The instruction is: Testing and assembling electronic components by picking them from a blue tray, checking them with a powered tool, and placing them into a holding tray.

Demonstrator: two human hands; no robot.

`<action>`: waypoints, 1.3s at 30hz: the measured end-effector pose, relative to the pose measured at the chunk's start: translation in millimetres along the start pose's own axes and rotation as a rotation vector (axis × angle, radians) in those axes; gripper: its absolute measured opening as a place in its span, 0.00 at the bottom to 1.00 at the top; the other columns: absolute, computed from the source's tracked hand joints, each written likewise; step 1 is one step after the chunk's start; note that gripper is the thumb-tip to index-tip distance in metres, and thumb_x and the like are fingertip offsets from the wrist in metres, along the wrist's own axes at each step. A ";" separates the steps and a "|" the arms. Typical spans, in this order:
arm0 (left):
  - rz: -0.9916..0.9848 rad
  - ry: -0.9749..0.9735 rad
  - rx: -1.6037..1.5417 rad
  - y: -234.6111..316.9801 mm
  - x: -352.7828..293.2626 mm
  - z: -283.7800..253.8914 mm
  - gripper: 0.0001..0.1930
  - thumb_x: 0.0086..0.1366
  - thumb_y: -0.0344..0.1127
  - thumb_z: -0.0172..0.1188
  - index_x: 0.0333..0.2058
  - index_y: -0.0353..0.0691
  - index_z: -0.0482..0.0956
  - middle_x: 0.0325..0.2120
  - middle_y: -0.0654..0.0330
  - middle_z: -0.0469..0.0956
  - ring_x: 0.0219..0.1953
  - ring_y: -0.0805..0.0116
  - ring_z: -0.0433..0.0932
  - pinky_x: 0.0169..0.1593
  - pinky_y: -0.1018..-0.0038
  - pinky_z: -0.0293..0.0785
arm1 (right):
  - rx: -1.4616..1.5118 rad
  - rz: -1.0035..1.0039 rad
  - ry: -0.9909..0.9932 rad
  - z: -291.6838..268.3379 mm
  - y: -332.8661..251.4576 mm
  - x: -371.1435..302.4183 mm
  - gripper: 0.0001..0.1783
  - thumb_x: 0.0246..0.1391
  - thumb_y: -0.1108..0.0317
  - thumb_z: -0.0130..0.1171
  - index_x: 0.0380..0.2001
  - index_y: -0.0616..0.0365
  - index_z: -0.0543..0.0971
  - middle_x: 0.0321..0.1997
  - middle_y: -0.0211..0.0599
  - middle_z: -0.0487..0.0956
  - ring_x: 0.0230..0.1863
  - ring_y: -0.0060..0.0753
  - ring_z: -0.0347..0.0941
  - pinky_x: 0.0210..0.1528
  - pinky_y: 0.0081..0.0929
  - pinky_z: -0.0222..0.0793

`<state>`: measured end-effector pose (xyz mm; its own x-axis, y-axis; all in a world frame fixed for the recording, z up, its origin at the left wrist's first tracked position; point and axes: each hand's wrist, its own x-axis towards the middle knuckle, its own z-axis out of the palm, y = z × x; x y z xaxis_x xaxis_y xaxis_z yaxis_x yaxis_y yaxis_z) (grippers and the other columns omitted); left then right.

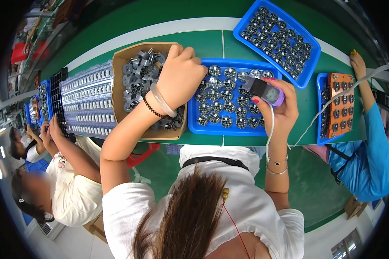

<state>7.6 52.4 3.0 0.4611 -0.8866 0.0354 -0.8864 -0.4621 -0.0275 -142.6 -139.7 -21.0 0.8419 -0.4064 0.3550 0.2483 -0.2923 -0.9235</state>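
My left hand (181,77) is curled with its knuckles up, above the seam between an open cardboard box (116,95) and a blue tray (237,131). Its fingertips are hidden, so what they hold, if anything, does not show. Grey cylindrical parts with metal pins (138,73) fill the box. Small round black-and-silver parts (215,95) stand in rows in the tray. Over the tray's right side, my right hand (285,108) is closed around a purple and black handheld device (268,91) with a white cable (270,129). The device's black end points left, toward the round parts.
A second blue tray (304,80) of similar parts lies at the far right. Beyond it, an orange fixture block (342,102) sits in another tray beside a co-worker in blue (363,151). Clear plastic part trays (88,97) lie left of the box, near another co-worker (73,185).
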 end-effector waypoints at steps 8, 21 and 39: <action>-0.021 0.008 0.047 8.8 -5.9 -27.7 0.04 0.49 0.31 0.62 0.27 0.44 0.81 0.25 0.67 0.77 0.38 0.68 0.71 0.48 0.68 0.60 | -0.050 -0.027 -0.064 5.8 -2.4 3.3 0.27 0.38 0.80 0.71 0.46 0.63 0.74 0.46 0.40 0.73 0.47 0.32 0.72 0.49 0.26 0.71; 0.128 0.310 -0.301 33.4 -6.4 -48.9 0.06 0.47 0.32 0.65 0.27 0.45 0.80 0.26 0.70 0.75 0.37 0.70 0.73 0.46 0.67 0.60 | -0.105 -0.146 -0.180 12.4 -11.3 5.0 0.27 0.35 0.81 0.72 0.44 0.63 0.75 0.47 0.44 0.73 0.49 0.36 0.74 0.50 0.28 0.72; 0.008 -0.034 -0.075 3.4 2.7 0.5 0.03 0.50 0.34 0.64 0.25 0.45 0.82 0.25 0.66 0.78 0.37 0.67 0.72 0.48 0.69 0.60 | 0.065 0.002 0.006 3.2 -4.5 -5.8 0.28 0.39 0.81 0.70 0.47 0.63 0.72 0.47 0.41 0.72 0.51 0.37 0.73 0.54 0.31 0.71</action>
<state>5.8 48.5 2.6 0.4542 -0.8909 0.0019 -0.8900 -0.4536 0.0471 -147.1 -133.2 -19.4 0.8396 -0.4121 0.3539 0.2775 -0.2346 -0.9316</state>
